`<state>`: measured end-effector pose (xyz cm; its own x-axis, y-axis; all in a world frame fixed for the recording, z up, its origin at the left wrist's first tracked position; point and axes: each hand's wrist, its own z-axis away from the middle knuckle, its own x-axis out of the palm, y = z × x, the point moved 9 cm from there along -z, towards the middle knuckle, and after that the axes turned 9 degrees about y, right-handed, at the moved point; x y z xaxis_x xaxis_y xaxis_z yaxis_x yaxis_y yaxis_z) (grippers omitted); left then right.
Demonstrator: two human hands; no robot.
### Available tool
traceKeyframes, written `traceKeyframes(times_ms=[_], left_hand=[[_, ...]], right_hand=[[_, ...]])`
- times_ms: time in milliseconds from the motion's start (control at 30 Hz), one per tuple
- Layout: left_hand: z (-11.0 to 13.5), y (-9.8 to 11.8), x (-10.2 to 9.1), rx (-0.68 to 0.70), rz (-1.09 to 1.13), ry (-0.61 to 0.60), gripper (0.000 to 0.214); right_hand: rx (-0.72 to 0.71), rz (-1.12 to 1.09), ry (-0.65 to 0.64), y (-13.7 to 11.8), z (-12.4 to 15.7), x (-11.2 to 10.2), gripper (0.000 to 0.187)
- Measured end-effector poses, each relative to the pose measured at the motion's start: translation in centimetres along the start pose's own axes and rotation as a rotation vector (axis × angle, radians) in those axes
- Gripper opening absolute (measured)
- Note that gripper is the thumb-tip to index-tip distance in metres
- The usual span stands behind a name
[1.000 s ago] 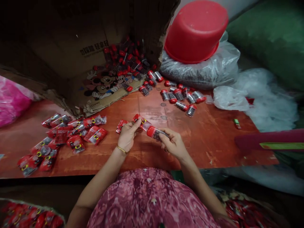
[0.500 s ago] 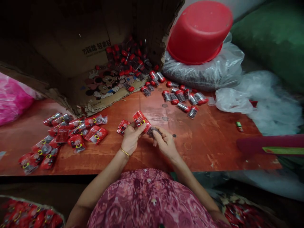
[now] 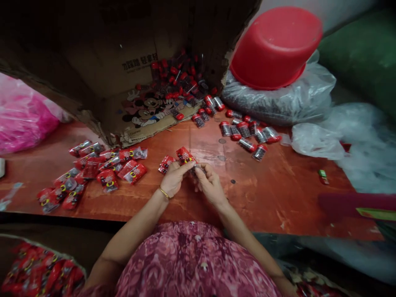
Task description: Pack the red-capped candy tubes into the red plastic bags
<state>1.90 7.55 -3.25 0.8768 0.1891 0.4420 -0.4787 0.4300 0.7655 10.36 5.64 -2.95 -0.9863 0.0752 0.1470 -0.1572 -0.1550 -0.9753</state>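
Observation:
My left hand (image 3: 173,178) is closed on a small red printed packet (image 3: 185,155), just above the red-brown table. My right hand (image 3: 210,183) meets it, fingers pinched at the packet's near end, where something dark and clear shows between the fingers; most of it is hidden. Beside my left hand lies a little stack of flat red packets (image 3: 166,162). Farther left is a loose heap of filled red packets (image 3: 92,166). Small clear jars with red lids and dark contents (image 3: 244,130) lie scattered beyond my right hand.
A large cardboard box (image 3: 140,134) lies open toward me, with more red-lidded jars inside. A red basin (image 3: 275,45) rests upside down on a filled plastic bag (image 3: 278,103). A pink bag (image 3: 27,117) stands at left. A sack of red packets (image 3: 40,270) sits below the table.
The view has shifted, so the table things appear farther right. My right hand has drawn closer to my left, and its fingers cover more of the packet's near end.

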Motion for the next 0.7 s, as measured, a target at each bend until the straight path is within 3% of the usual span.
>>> traceKeyframes(times_ms=[167, 300, 433, 533, 567, 633, 700], left_hand=[[0.4, -0.2, -0.8, -0.020, 0.101, 0.058, 0.030], [1.0, -1.4, 0.1, -0.057, 0.163, -0.019, 0.038], [1.8, -1.4, -2.0, -0.090, 0.185, 0.042, 0.038], [3.1, -0.6, -5.4, -0.128, 0.000, 0.088, 0.033], [3.3, 0.5, -7.3, -0.085, -0.087, 0.168, 0.032], [3.8, 4.2, -12.3, 0.063, -0.270, 0.441, 0.028], [4.9, 8.8, -17.3, 0.162, -0.600, 0.792, 0.028]], right_hand=[[-0.045, 0.053, -0.018, -0.3, 0.9, 0.1, 0.028], [-0.092, 0.155, 0.029, 0.3, 0.2, -0.6, 0.021], [-0.241, 0.269, 0.082, 0.0, -1.0, 0.0, 0.032], [-0.511, 0.566, -0.006, -1.7, -0.6, 2.4, 0.030], [-0.586, 0.687, -0.028, -2.1, -0.5, 2.9, 0.028], [-0.642, 0.853, 0.027, -2.8, -1.4, 2.2, 0.028], [-0.624, 0.971, 0.192, -3.6, -3.2, -1.0, 0.031]])
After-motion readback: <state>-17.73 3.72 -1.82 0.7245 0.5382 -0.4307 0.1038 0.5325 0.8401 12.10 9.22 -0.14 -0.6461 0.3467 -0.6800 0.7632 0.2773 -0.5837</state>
